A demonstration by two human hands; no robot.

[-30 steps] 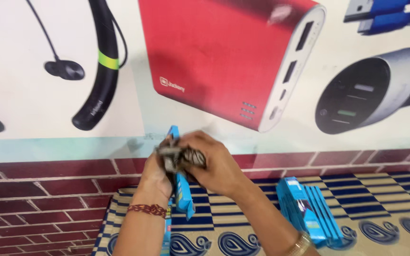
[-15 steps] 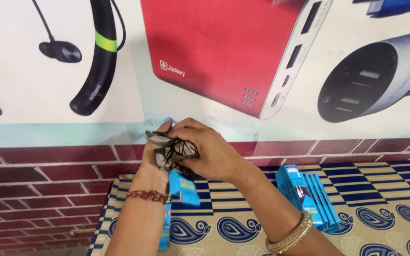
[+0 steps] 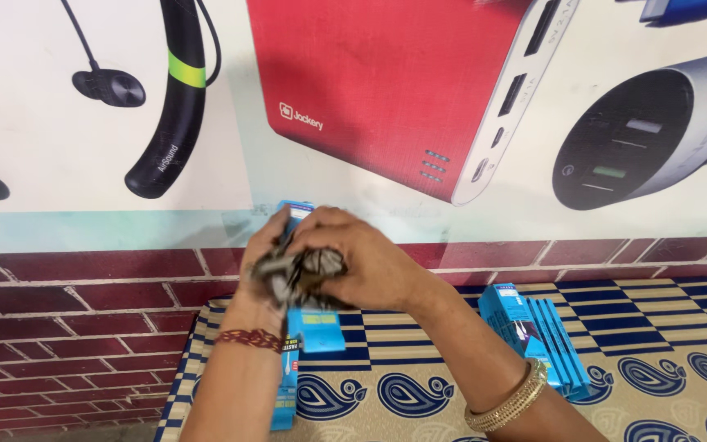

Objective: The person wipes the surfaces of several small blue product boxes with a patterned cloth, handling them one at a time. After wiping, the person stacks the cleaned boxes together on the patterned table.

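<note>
Here, both hands meet in front of the wall, just above the near end of the counter (image 3: 452, 393), which is covered by a cloth with dark blue and cream checks and blue paisley shapes. The left hand (image 3: 267, 262) comes up from below with a dark red beaded band (image 3: 247, 338) at the wrist, and its fingers (image 3: 265, 237) curl around a slim blue box (image 3: 308, 327) held upright, so that the top of the box pokes out above the knuckles and the lower flap, lighter blue with a small yellow patch, hangs open below the palms. The right hand (image 3: 353, 258) reaches in from the right, with gold bangles (image 3: 511, 399) on its wrist, and its fingers close over a bundle of cable (image 3: 300, 274), grey and black and somewhat blurred, pressed against the front of the box. Both hands are closed in a grip, the left on the box, the right on the coiled bundle, and the two hands touch each other. A second long blue package (image 3: 286, 393) sits below the left forearm, at the left edge of the counter. To the right, well apart from the hands, a row of the same blue boxes (image 3: 538, 331) stands on edge on the cloth, leaning together. Behind it runs a painted red brick wall (image 3: 83, 303) under a large poster (image 3: 386, 90) showing earphones, a red power bank and a car charger.
</note>
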